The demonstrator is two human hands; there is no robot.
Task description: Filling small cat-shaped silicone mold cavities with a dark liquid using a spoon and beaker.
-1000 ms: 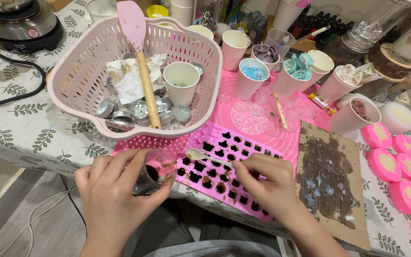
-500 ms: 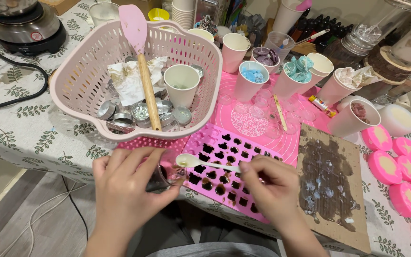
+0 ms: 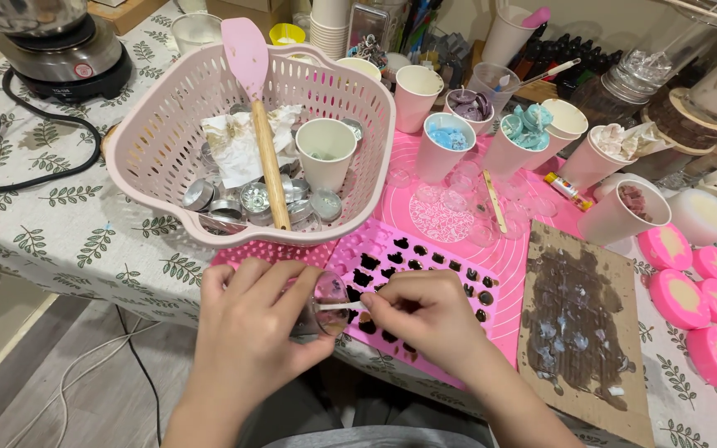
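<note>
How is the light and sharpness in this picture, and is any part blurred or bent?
Head view: even indoor light, soft shadows; the pink plastic basket and pink silicone mould look sharp; the left hand and right hand are slightly soft; edges bend a little.

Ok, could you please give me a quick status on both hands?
Left hand holds small clear cup. Right hand works white stick inside it. Pink mould beneath.

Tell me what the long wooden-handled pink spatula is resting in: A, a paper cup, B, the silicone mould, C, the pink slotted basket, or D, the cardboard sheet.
C: the pink spatula lies slanted inside the pink slotted basket, its blade sticking up over the far rim, among small metal tins and a paper cup.
</note>
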